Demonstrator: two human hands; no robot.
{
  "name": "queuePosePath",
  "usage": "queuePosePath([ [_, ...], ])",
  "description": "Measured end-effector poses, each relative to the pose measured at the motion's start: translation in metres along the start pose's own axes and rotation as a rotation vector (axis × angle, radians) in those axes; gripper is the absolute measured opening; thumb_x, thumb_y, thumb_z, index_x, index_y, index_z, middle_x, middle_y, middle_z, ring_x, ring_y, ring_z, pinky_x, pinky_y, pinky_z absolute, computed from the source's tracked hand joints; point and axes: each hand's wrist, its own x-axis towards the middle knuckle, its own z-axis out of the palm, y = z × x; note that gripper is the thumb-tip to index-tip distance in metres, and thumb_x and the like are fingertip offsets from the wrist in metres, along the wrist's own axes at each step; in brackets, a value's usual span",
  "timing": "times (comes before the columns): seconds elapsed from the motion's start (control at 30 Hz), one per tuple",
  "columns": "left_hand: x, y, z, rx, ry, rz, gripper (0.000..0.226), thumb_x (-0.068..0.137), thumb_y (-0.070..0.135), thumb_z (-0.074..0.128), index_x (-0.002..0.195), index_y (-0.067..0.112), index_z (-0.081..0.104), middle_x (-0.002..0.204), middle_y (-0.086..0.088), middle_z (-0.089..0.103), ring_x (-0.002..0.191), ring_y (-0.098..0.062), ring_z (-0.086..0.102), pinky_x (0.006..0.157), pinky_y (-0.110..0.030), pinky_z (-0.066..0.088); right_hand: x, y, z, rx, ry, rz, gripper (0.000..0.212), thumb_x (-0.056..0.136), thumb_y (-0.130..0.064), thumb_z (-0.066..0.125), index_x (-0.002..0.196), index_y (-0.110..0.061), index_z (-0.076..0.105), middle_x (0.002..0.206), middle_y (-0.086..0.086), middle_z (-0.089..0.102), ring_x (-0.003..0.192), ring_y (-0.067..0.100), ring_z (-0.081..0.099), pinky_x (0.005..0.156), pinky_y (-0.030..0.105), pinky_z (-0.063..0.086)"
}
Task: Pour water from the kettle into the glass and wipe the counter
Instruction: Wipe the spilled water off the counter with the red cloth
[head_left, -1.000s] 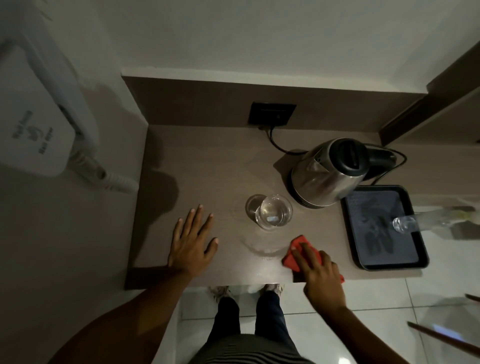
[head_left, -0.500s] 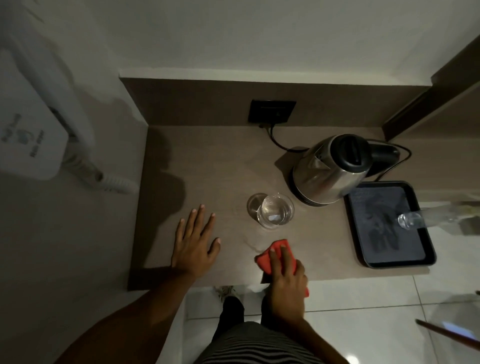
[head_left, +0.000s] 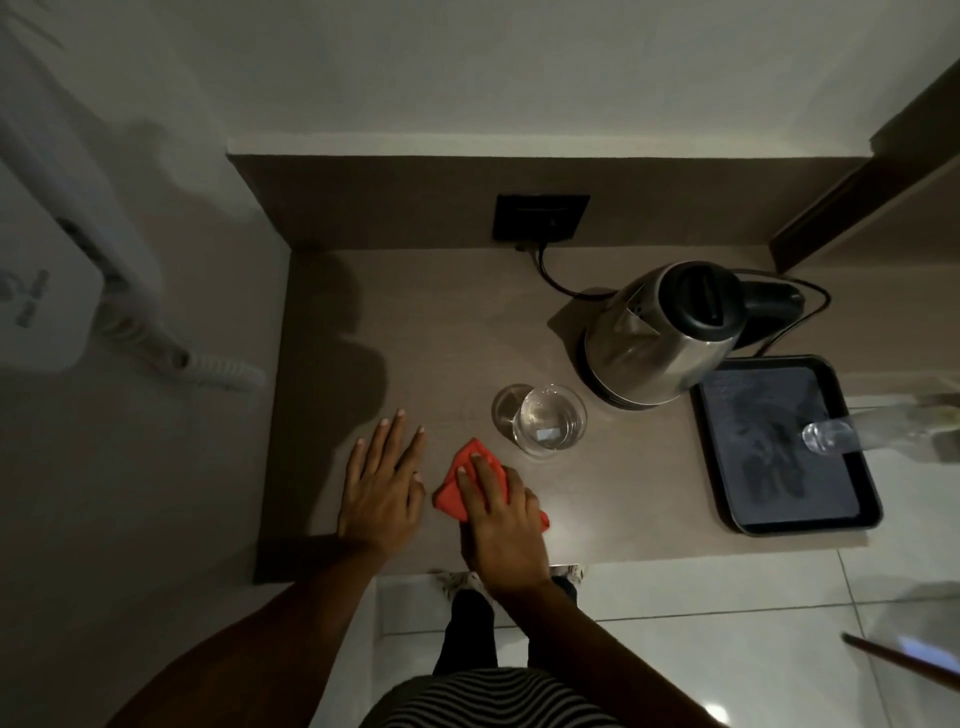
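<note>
A steel kettle (head_left: 660, 338) with a black lid stands upright on its base at the back right of the brown counter (head_left: 441, 332). In front of it, to the left, sits a clear glass (head_left: 548, 426) holding water. My right hand (head_left: 501, 514) presses flat on a red cloth (head_left: 457, 491) near the counter's front edge, just left of and in front of the glass. My left hand (head_left: 384, 483) lies flat on the counter right beside the cloth, fingers spread, holding nothing.
A black tray (head_left: 789, 525) sits at the counter's right end with a clear plastic bottle (head_left: 831, 434) lying over it. The kettle's cord runs to a black wall socket (head_left: 540, 218). A white wall-mounted device (head_left: 36, 301) hangs at left. Tiled floor lies below.
My right hand has slid the red cloth leftward along the counter's front, from near the tray side to right beside my left hand. The left hand has stayed put.
</note>
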Motion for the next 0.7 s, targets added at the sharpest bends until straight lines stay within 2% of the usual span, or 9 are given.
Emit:
queuePosePath([
  [0.13,0.001,0.000,-0.001,0.008,-0.008,0.000,0.064,0.091,0.034,0.029,0.153,0.022,0.024,0.164,-0.007,0.014,0.151,-0.024,0.010,0.119,-0.051,0.015,-0.045,0.059,-0.006,-0.066,-0.022,-0.014,0.097,0.056,-0.027,0.084,0.143,-0.020,0.041,0.145,0.010,0.047,0.121,0.038,0.043,0.084,0.050,0.052],
  [0.2,0.000,0.000,0.000,0.021,-0.016,0.004,0.065,0.090,0.036,0.030,0.153,0.021,0.024,0.164,-0.008,0.014,0.151,-0.025,0.009,0.119,-0.050,0.014,-0.064,0.093,-0.018,-0.132,0.013,0.010,0.090,0.059,-0.020,0.077,0.142,-0.019,0.042,0.144,0.011,0.048,0.118,0.039,0.044,0.083,0.050,0.052],
  [0.27,0.001,0.000,0.000,0.036,-0.029,0.002,0.066,0.090,0.038,0.031,0.154,0.021,0.023,0.164,-0.009,0.012,0.151,-0.025,0.008,0.119,-0.049,0.011,-0.069,0.118,-0.033,-0.182,0.034,0.042,0.076,0.066,-0.018,0.058,0.141,-0.018,0.043,0.142,0.014,0.050,0.115,0.043,0.048,0.083,0.051,0.050],
  [0.3,0.001,0.000,0.000,0.039,-0.035,0.001,0.067,0.090,0.038,0.031,0.154,0.021,0.023,0.164,-0.009,0.013,0.151,-0.025,0.009,0.119,-0.049,0.010,-0.067,0.128,-0.040,-0.198,0.039,0.064,0.074,0.067,-0.018,0.057,0.140,-0.016,0.044,0.142,0.015,0.050,0.114,0.045,0.049,0.082,0.051,0.049],
  [0.37,0.002,0.000,-0.001,0.034,-0.040,-0.003,0.067,0.089,0.038,0.032,0.153,0.021,0.025,0.164,-0.009,0.014,0.150,-0.026,0.010,0.119,-0.048,0.010,-0.056,0.141,-0.050,-0.191,0.052,0.132,0.083,0.062,-0.016,0.075,0.139,-0.013,0.046,0.143,0.018,0.047,0.113,0.044,0.046,0.082,0.053,0.048],
  [0.43,0.002,0.000,-0.001,0.037,-0.045,-0.003,0.067,0.088,0.039,0.032,0.153,0.021,0.026,0.164,-0.009,0.015,0.150,-0.026,0.011,0.119,-0.048,0.010,-0.045,0.144,-0.052,-0.144,0.078,0.225,0.090,0.055,-0.015,0.083,0.137,-0.010,0.049,0.143,0.019,0.045,0.113,0.044,0.043,0.082,0.056,0.046],
  [0.57,0.002,-0.002,0.000,0.053,-0.070,-0.007,0.068,0.089,0.041,0.031,0.154,0.022,0.023,0.164,-0.008,0.012,0.151,-0.025,0.009,0.119,-0.048,0.010,-0.031,0.124,-0.045,-0.044,0.163,0.427,0.079,0.062,-0.016,0.081,0.135,-0.010,0.052,0.143,0.019,0.045,0.116,0.048,0.041,0.085,0.061,0.043],
  [0.7,0.002,0.001,0.001,0.060,-0.073,-0.012,0.068,0.091,0.045,0.032,0.154,0.022,0.022,0.164,-0.008,0.010,0.151,-0.025,0.007,0.120,-0.047,0.006,-0.034,0.100,-0.032,0.023,0.174,0.550,0.085,0.059,-0.015,0.082,0.137,-0.011,0.048,0.147,0.020,0.041,0.117,0.051,0.041,0.087,0.064,0.042],
])
